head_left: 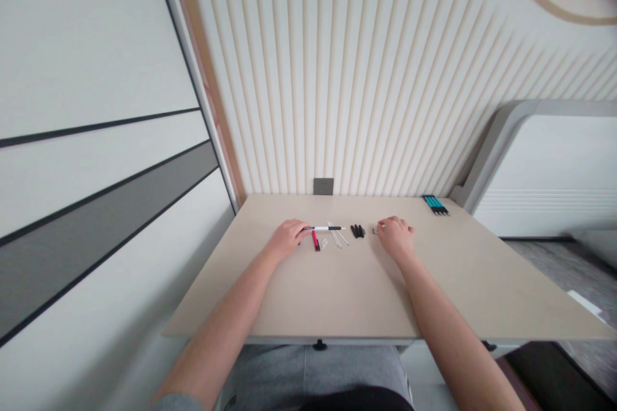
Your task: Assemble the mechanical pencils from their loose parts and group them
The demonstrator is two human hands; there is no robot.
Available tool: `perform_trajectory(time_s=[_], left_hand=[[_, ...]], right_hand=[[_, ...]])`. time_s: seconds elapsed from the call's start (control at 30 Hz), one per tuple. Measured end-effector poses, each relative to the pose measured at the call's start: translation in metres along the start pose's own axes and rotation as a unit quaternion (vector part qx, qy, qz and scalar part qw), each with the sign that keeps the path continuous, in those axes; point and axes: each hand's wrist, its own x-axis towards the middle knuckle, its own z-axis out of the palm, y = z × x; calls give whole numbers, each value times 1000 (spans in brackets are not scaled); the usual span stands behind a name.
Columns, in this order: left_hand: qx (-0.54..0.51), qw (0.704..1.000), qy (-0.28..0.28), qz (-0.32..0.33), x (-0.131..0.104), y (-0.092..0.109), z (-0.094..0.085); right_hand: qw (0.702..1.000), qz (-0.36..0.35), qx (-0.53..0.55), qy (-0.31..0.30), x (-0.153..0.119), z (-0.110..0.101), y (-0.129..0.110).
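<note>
My left hand [288, 236] is closed around one end of a white pen with a black grip [324, 228], which points right, level above the table. Beneath and beside it lie a red pen barrel [315, 241], small white clip-like pieces [324, 243] and several thin white pen refills [339, 236]. Several short black grips [357, 231] lie side by side between my hands. My right hand [395, 234] rests low at the tabletop with its fingers curled, beside tiny greyish parts [374, 231] too small to name. Its fingertips are partly hidden, and what they pinch cannot be made out.
Several blue-and-black pens [436, 205] lie in a row at the back right of the beige table [337, 302]. A ribbed wall with a dark socket [323, 186] stands behind. A white cabinet [120, 218] borders the left side, and a headboard [544, 167] is at right.
</note>
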Motion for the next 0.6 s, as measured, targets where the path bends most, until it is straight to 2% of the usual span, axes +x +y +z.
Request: perform_trajectory(time_s=[0.27, 0.6], left_hand=[[-19, 1000, 3, -7, 0, 1, -1], [-70, 997, -6, -41, 2, 3, -2]], right_hand=[[1000, 0, -7, -26, 0, -1, -1], [1000, -16, 14, 2, 0, 2, -1]])
